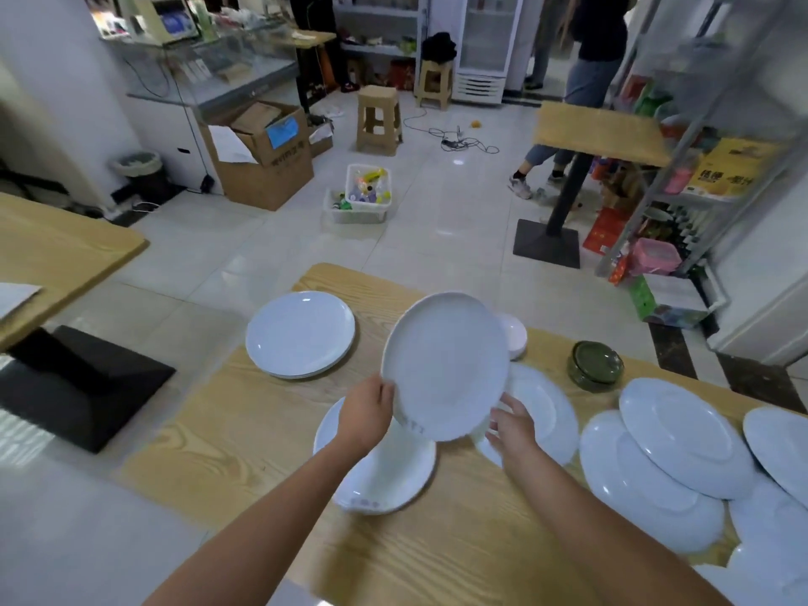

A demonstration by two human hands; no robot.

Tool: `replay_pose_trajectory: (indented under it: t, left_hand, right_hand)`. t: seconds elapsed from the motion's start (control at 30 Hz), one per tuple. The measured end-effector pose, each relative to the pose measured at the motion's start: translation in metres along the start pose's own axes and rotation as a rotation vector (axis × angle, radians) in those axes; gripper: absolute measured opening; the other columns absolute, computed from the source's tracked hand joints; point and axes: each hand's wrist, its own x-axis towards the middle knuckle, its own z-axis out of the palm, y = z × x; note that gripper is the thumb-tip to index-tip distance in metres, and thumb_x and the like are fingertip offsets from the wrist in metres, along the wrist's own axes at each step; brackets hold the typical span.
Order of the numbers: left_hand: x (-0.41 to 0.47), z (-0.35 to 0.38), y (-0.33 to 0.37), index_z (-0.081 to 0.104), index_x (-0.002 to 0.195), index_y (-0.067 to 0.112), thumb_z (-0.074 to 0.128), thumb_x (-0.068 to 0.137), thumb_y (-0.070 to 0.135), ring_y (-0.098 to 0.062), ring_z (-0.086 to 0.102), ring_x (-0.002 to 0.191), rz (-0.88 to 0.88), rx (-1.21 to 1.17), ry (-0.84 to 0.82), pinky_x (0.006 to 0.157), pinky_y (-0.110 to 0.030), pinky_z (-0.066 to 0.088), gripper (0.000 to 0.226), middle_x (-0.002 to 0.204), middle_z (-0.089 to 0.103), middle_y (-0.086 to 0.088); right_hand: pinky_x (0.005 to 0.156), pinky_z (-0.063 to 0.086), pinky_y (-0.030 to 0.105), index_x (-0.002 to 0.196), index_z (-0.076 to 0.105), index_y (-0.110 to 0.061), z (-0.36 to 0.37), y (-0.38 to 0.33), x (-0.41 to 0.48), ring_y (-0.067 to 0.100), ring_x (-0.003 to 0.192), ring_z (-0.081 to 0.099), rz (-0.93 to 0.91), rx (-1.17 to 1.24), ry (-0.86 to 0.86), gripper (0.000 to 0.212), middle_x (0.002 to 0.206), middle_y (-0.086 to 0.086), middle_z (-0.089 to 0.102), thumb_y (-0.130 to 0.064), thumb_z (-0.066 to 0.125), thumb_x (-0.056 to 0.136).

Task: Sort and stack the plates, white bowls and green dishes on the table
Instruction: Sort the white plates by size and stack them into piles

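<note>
Head view: a round white ceramic plate (446, 365) is lifted off the light wooden surface (245, 430) and tilted, face toward the camera. The left hand (367, 413) has its grip closed on the plate's lower left rim. The right hand (513, 424) meets the lower right rim, probably to steady the tilt; whether its grip pinches or only touches, I cannot tell.

Directly below the lifted plate lie more loose white plates (384, 474), likely where it came from. Up and left of it sits a neat stack of white plates (301, 333), the probable destination. Just behind its right edge are stacked white bowls (516, 334), and further right the dark green dishes (594, 365), already nested. Well to its right, overlapping white rimmed plates (682, 435) remain unsorted.
</note>
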Motion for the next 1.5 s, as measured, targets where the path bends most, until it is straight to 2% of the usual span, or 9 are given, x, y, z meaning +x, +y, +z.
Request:
replay_pose_trajectory:
  t: [0.43,0.53,0.8,0.9,1.0,1.13,1.27,1.43,1.5]
  left_hand:
    - [0.049,-0.057,-0.119,0.039,0.057,0.011,0.039,0.098,0.010,-0.016,0.035,0.046,-0.530,-0.582,0.059,0.042,-0.022,0.030,0.041,0.052,0.039,-0.006]
    - [0.060,-0.062,-0.138,0.040,0.052,0.010,0.041,0.097,0.012,-0.018,0.037,0.044,-0.607,-0.636,0.076,0.045,-0.026,0.029,0.046,0.039,0.042,0.000]
    - [0.086,-0.073,-0.160,0.046,0.054,0.008,0.039,0.100,0.020,-0.018,0.040,0.045,-0.690,-0.679,0.117,0.046,-0.026,0.031,0.047,0.051,0.046,-0.006]
    - [0.094,-0.072,-0.168,0.048,0.059,0.007,0.036,0.101,0.021,-0.019,0.041,0.047,-0.761,-0.703,0.115,0.047,-0.027,0.031,0.046,0.054,0.048,-0.007]
    - [0.100,-0.071,-0.172,0.050,0.063,0.006,0.037,0.101,0.021,-0.021,0.043,0.048,-0.822,-0.762,0.121,0.049,-0.029,0.034,0.043,0.046,0.051,-0.006]
    - [0.106,-0.074,-0.166,0.049,0.073,0.002,0.038,0.101,0.021,-0.023,0.050,0.051,-0.865,-0.913,0.185,0.049,-0.029,0.045,0.035,0.060,0.056,-0.012]
    - [0.109,-0.073,-0.161,0.051,0.095,-0.002,0.038,0.099,0.016,-0.019,0.056,0.050,-0.873,-0.935,0.217,0.045,-0.025,0.050,0.023,0.069,0.057,-0.012]
    - [0.098,-0.063,-0.161,0.058,0.098,-0.002,0.040,0.096,0.026,-0.036,0.062,0.088,-0.779,-0.588,0.151,0.078,-0.039,0.050,0.033,0.086,0.062,-0.017]
    - [0.090,-0.058,-0.152,0.054,0.094,0.002,0.037,0.098,0.028,-0.035,0.059,0.096,-0.669,-0.405,0.094,0.078,-0.036,0.043,0.031,0.093,0.060,-0.019]
  right_hand:
    - [0.058,0.054,0.024,0.083,0.054,-0.006,0.170,0.019,-0.007,0.011,0.044,0.060,0.301,-0.178,-0.339,0.016,0.059,0.009,0.062,0.003,0.048,0.094]
    - [0.045,0.053,0.018,0.079,0.053,-0.007,0.199,0.018,-0.006,0.017,0.061,0.059,0.259,-0.257,-0.315,0.019,0.072,0.012,0.060,0.005,0.049,0.093]
    - [0.041,0.051,0.016,0.072,0.053,0.001,0.241,0.017,0.011,0.011,0.044,0.059,0.227,-0.342,-0.232,0.018,0.064,0.013,0.059,0.007,0.056,0.089]
    - [0.040,0.051,0.016,0.088,0.058,0.009,0.252,0.012,0.009,0.012,0.042,0.060,0.223,-0.351,-0.247,0.004,0.064,0.014,0.059,0.006,0.056,0.089]
    - [0.049,0.053,0.020,0.111,0.055,0.016,0.256,0.009,0.008,0.020,0.059,0.061,0.239,-0.322,-0.269,0.022,0.069,0.016,0.060,0.008,0.053,0.090]
    - [0.084,0.053,0.032,0.129,0.046,0.012,0.257,0.006,0.005,0.033,0.097,0.064,0.239,-0.197,-0.313,0.038,0.115,0.029,0.062,0.014,0.046,0.091]
    - [0.104,0.043,0.034,0.140,0.034,0.007,0.256,0.002,0.004,0.033,0.124,0.052,0.216,-0.166,-0.369,0.050,0.134,0.026,0.050,0.016,0.041,0.091]
    - [0.094,0.047,0.033,0.140,0.038,-0.004,0.244,0.003,0.010,0.028,0.113,0.059,0.119,-0.374,-0.370,0.050,0.123,0.016,0.059,0.000,0.046,0.092]
    - [0.086,0.047,0.032,0.134,0.047,-0.009,0.229,0.001,0.012,0.021,0.097,0.057,0.013,-0.522,-0.297,0.045,0.110,0.008,0.060,-0.008,0.047,0.089]
